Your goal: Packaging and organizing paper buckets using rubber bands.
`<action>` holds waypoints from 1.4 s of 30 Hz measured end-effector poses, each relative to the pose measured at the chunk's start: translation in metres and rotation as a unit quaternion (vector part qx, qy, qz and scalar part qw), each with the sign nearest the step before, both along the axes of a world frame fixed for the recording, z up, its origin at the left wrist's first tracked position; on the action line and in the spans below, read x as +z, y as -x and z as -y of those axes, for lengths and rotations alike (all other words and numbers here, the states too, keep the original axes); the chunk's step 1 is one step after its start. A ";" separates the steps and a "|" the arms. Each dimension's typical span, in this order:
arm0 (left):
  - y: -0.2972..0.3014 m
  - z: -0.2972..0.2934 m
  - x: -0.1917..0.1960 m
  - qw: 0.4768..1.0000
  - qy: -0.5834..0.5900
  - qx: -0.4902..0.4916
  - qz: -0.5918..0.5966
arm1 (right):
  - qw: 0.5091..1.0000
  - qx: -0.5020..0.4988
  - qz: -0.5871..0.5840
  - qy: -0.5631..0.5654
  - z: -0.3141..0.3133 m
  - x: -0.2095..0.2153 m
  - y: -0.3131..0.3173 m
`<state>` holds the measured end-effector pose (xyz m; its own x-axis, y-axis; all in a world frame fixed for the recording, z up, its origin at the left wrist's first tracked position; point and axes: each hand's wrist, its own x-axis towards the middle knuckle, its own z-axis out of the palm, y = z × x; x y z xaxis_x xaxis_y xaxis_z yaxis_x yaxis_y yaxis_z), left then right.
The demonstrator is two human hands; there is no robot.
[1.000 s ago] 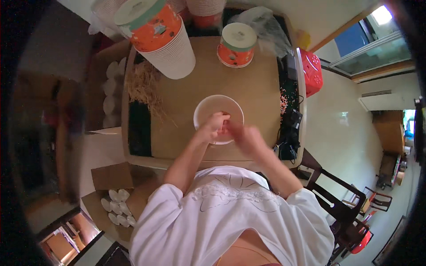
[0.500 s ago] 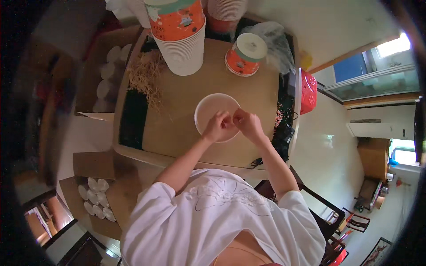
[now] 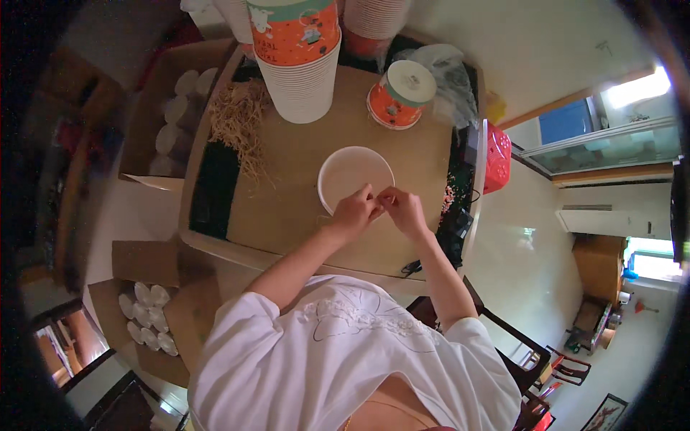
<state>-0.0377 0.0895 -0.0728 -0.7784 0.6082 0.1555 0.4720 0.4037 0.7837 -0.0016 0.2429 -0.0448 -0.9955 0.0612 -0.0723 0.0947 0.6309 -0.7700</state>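
A white paper tub (image 3: 355,161) stands with its open mouth up on the brown board (image 3: 284,223). My left hand (image 3: 354,212) and my right hand (image 3: 405,210) meet over its near rim, fingertips pinched close together. Whatever lies between the fingers is too small to make out. A thin pale strand seems to show beside my left hand. Left of the tub lies a heap of tan string-like strands (image 3: 241,122), some trailing onto the board.
A tall stack of white tubs (image 3: 300,90) stands behind, topped by an orange one (image 3: 295,36). To its right are an upturned orange tub (image 3: 397,108) and a clear plastic bag (image 3: 449,79). Small pink bits (image 3: 448,195) lie along the right edge. Cartons of white cups (image 3: 147,316) flank the left.
Both hands have drawn slightly nearer to me, from over the tub's inside to its near rim. The fingertips have come closer together. The view has shifted a little.
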 end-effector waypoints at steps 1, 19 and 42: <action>0.001 0.000 0.000 1.000 0.000 0.000 0.000 | 1.000 -0.015 0.002 -0.002 0.001 -0.002 -0.004; 0.010 0.007 -0.010 0.980 0.032 -0.138 0.138 | 0.995 -0.061 -0.082 0.005 0.014 -0.010 -0.040; 0.013 0.002 0.004 0.786 -0.102 0.060 0.606 | 0.967 -0.206 -0.153 0.008 0.045 -0.020 -0.053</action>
